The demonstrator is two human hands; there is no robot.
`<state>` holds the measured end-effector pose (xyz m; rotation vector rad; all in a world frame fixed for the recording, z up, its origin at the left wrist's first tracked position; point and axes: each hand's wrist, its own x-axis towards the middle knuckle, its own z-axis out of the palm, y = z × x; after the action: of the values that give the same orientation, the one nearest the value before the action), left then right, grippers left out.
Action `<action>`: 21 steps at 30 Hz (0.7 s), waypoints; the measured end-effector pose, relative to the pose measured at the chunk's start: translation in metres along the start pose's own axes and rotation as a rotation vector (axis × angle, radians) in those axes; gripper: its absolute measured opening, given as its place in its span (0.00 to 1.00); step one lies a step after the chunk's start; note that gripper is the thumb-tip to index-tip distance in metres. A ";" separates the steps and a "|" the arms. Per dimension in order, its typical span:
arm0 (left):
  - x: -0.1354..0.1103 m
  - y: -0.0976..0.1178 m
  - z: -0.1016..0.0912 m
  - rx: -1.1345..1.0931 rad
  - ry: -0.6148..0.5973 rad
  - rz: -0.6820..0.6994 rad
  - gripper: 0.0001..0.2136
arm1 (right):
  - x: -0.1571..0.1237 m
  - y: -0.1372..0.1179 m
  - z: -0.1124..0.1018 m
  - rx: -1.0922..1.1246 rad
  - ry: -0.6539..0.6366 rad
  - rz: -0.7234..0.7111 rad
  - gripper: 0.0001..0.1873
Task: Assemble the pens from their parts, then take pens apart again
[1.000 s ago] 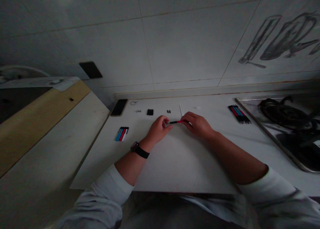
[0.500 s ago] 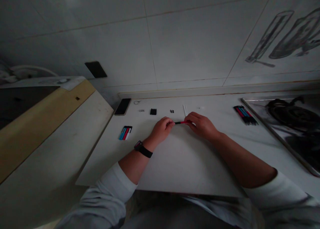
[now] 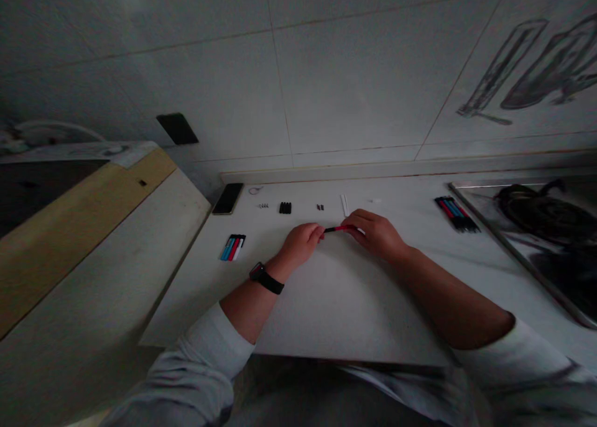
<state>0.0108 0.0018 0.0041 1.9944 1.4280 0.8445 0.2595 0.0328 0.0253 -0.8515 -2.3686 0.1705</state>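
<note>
Both of my hands meet over the white countertop (image 3: 336, 303) and hold a thin red and black pen (image 3: 338, 229) between them. My left hand (image 3: 301, 242), with a black watch on its wrist, pinches the pen's left, black end. My right hand (image 3: 377, 233) is closed round the pen's right end, which its fingers hide. The pen lies about level, just above the counter.
Coloured pen barrels (image 3: 232, 248) lie at the left, a bundle of pens (image 3: 456, 214) at the right. Small black parts (image 3: 285, 207), tiny springs (image 3: 263, 206), white tubes (image 3: 344, 203) and a phone (image 3: 228, 198) line the back. A gas hob (image 3: 545, 228) stands at the right.
My hands have stayed together on the pen, which barely shifted. The camera view drifted a little, moving everything slightly right.
</note>
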 end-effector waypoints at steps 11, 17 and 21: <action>0.000 0.004 -0.004 0.040 0.088 0.076 0.08 | 0.002 -0.002 -0.004 0.018 -0.032 0.009 0.13; 0.002 -0.002 -0.004 -0.043 0.149 0.033 0.09 | 0.002 0.004 -0.009 0.087 0.042 0.113 0.11; 0.001 -0.001 -0.003 -0.098 0.124 0.034 0.11 | 0.007 0.008 -0.008 0.468 0.166 0.375 0.13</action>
<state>0.0080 0.0028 0.0061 1.9269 1.3945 1.0495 0.2643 0.0421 0.0328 -1.0161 -1.8814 0.7434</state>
